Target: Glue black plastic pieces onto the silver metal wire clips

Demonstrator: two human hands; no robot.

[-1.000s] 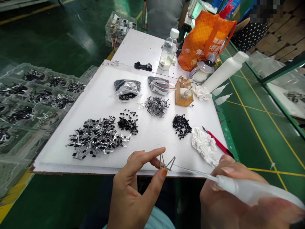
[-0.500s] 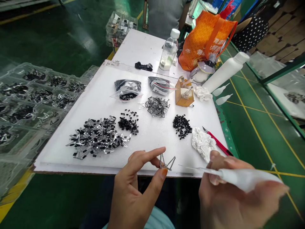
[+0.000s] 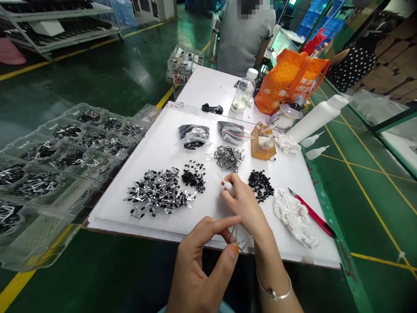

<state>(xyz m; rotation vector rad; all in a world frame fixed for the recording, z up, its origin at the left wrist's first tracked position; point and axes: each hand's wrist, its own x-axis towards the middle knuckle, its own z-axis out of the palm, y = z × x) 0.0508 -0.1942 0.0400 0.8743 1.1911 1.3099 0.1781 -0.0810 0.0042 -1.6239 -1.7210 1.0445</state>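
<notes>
My left hand [image 3: 202, 256] pinches a small bent metal clip [image 3: 239, 241] between thumb and forefinger at the near edge of the white foam board [image 3: 163, 143]. My right hand [image 3: 243, 202] reaches forward over the board with its fingers closed around the white squeeze applicator [image 3: 228, 187], only its end showing. It hovers between a pile of small black parts [image 3: 194, 177] and another black pile [image 3: 260, 184], just below a heap of bare metal clips [image 3: 229, 157]. A larger heap of clips fitted with black parts [image 3: 158, 198] lies to the left.
A crumpled white cloth [image 3: 293, 215] and a red craft knife [image 3: 312, 213] lie at the board's right. Two zip bags [image 3: 193, 132], a small cardboard box [image 3: 262, 143], a white bottle [image 3: 317, 117], a water bottle [image 3: 243, 91] and an orange bag [image 3: 289, 80] stand behind. Clear trays of parts [image 3: 65, 152] are left. A person sits beyond the table.
My right hand has moved from the near right edge forward over the board, carrying the applicator away from the clip. The camera has tilted up. My left hand still holds the clip.
</notes>
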